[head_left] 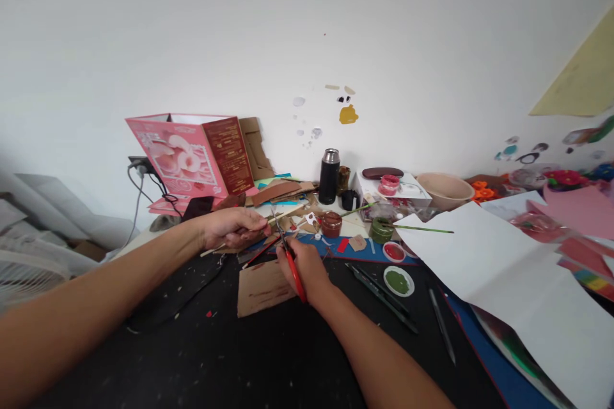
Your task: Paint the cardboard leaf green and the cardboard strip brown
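Note:
My left hand (234, 228) is closed, pinching a thin pale wooden stick (286, 213) that sticks out to the right of its fingertips. In my right hand (309, 270) are scissors with red handles (296, 275), pointing up and away from me. The scissors' blades are by the stick, just right of my left fingertips; I cannot tell whether they touch it. Beneath the right hand lies a piece of brown cardboard (259, 294) with dark reddish streaks. A thin red stick (261, 252) lies between the hands.
Beyond my hands are cardboard scraps (278, 193), a brown paint jar (330, 225), a green paint jar (381, 230) and a black bottle (329, 179). Paint lids (398, 282), pens (384, 297) and white paper (508, 262) are at the right. A pink box (185, 160) stands back left.

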The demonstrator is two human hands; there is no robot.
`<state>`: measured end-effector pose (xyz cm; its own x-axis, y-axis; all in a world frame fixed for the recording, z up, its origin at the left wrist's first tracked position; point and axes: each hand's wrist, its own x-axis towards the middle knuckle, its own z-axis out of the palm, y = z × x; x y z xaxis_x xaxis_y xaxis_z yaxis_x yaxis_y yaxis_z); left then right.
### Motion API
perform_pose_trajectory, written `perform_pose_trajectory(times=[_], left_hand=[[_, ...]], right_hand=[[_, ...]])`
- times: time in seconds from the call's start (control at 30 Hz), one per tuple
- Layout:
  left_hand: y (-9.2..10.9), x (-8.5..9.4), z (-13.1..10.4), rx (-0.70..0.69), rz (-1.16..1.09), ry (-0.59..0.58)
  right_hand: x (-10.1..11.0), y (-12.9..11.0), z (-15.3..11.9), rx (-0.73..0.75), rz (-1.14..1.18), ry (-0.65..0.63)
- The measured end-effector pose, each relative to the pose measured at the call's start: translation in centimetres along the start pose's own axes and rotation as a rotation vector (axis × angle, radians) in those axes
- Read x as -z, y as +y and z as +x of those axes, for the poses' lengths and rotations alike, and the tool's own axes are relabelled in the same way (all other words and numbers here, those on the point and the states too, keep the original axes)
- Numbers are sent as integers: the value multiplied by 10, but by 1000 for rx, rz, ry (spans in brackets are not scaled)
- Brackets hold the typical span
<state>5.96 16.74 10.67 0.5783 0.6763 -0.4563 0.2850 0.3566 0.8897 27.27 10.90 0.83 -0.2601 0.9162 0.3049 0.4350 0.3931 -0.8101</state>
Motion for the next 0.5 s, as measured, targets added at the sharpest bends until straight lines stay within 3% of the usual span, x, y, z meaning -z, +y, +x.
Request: perform_pose_trajectory(times=[0.2,0.4,0.5], left_hand=[[2,-9,2,-150,30,207],[5,17,-12,-627,-254,721],[-8,14,-6,-750,-287,833]], right_hand=[[7,1,3,-2,-16,18],[16,-3,2,19,-3,25],[13,-9,-2,36,-3,-41]])
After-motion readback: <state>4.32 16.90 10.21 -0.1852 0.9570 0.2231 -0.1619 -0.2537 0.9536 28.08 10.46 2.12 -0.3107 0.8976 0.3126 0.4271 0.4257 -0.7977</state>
